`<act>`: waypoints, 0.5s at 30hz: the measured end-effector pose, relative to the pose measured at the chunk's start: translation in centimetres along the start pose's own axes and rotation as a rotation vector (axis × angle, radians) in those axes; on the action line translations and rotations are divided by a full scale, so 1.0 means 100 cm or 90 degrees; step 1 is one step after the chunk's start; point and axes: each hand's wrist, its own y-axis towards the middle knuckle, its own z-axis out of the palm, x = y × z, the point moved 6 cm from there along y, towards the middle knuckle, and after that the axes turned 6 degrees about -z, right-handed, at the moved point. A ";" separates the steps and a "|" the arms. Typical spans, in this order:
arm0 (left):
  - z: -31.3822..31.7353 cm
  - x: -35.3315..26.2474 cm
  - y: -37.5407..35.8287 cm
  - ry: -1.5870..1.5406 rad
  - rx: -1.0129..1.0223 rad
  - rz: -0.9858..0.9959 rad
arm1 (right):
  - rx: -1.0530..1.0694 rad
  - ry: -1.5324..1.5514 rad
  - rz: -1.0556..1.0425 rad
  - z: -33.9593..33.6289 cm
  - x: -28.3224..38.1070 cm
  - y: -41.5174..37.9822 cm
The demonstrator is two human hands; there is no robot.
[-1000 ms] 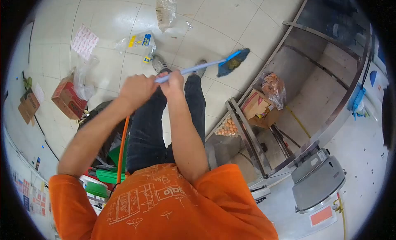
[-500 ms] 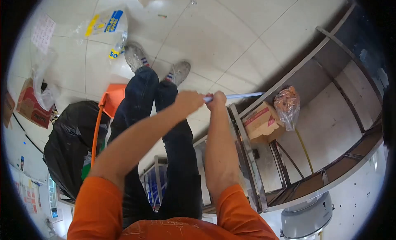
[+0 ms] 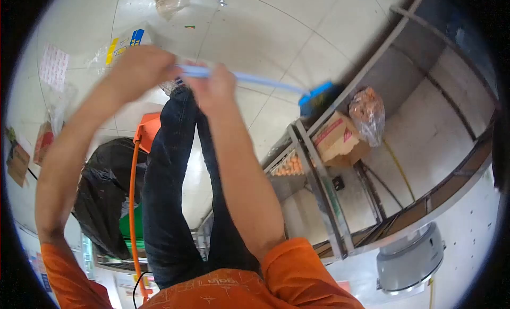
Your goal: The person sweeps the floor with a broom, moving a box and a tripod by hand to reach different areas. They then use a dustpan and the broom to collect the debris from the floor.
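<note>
A broom with a pale blue handle [image 3: 255,79] and a blue head [image 3: 316,96] stretches across the view to the right. Around the top end of its handle my left hand [image 3: 141,70] is closed. Lower down the handle, my right hand [image 3: 215,88] grips it too, slightly blurred. The broom's dark bristles are partly in shadow beside the metal rack [image 3: 366,67]. Below my left hand, an orange dustpan [image 3: 149,129] with a long orange handle [image 3: 134,203] stands by my leg.
A black garbage bag [image 3: 109,187] stands at left. On the rack are a cardboard box [image 3: 340,142] and a clear plastic bag of orange-brown contents [image 3: 367,115]; eggs [image 3: 289,165] show beside it. Plastic packaging [image 3: 125,46], a printed paper [image 3: 54,65] and scraps lie on the tiled floor.
Both hands have moved up and left with the broom, drawing its blue head out from behind the rack into view. The view has shifted slightly.
</note>
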 end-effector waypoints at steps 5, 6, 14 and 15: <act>-0.074 0.049 -0.088 -0.009 0.183 -0.318 | 0.243 0.188 0.342 0.030 0.074 -0.079; -0.069 0.072 -0.116 -0.022 0.177 -0.354 | 0.172 0.151 0.341 -0.007 0.071 -0.099; 0.076 0.076 -0.303 -0.088 0.125 -0.554 | -0.199 -0.386 0.612 -0.466 -0.130 -0.244; 0.098 0.064 -0.310 -0.053 0.140 -0.584 | -0.190 -0.384 0.619 -0.497 -0.156 -0.238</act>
